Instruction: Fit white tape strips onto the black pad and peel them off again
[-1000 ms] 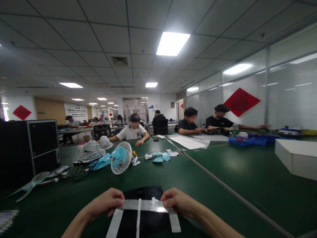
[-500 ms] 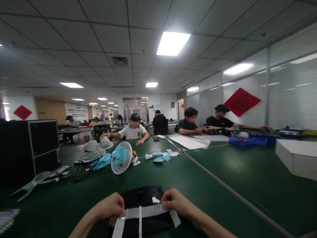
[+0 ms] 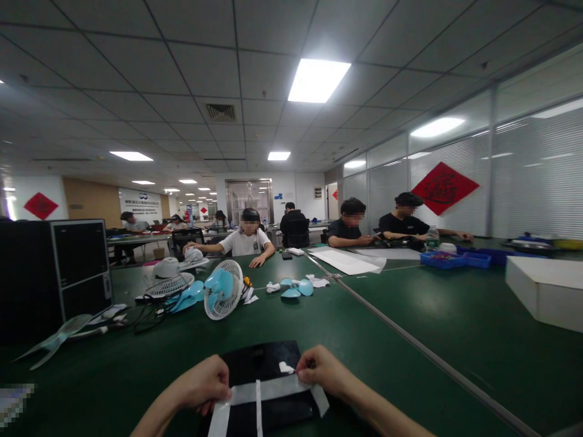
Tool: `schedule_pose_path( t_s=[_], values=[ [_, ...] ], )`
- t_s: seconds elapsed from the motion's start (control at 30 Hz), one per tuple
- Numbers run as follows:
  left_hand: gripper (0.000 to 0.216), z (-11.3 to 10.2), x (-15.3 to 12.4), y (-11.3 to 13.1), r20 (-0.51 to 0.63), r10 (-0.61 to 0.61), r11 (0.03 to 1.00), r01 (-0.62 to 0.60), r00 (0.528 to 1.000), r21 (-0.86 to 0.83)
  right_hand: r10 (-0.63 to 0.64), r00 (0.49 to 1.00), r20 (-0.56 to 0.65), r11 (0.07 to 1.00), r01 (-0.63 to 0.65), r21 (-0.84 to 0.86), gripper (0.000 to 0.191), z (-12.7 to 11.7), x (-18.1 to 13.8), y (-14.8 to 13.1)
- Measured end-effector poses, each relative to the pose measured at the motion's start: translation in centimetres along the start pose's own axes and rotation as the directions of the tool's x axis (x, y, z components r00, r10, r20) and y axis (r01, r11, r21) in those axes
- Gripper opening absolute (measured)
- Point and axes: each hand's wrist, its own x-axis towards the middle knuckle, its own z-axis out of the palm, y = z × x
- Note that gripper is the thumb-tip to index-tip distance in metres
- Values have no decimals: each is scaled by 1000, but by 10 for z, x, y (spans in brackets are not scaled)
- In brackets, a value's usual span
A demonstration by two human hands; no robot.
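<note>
Left hand point(image 3: 207, 383), right hand point(image 3: 321, 371) knuckles-up, each pinching end of grey tape strip point(image 3: 266, 389) over black sheet point(image 3: 264, 358).

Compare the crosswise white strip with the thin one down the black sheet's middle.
The crosswise strip is wider and pinched at its ends by the left hand and right hand; the middle strip is narrower, runs toward the camera, and no hand touches it. Both are white, over the black sheet.
</note>
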Motion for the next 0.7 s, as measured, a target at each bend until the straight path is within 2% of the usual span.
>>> schedule_pose_path(
  t_s=[0.27,0.43,0.57,0.7],
  values=[
    [19,0,3,-4,3,-8,999,8,1000,45,39,999,-16,997,-40,-65,17,3,-3,-5],
    [12,0,-2,3,-16,-38,993,39,999,115,-108,992,-70,944,80,-320,14,4,-11,-13],
    [16,1,-11,15,-84,118,963,-93,989,252,-140,988,-71,887,94,-452,13,4,-17,-17],
    [37,7,-9,20,-3,311,894,-291,951,340,-280,960,-6,810,233,-538,19,9,-20,-21]
  ],
)
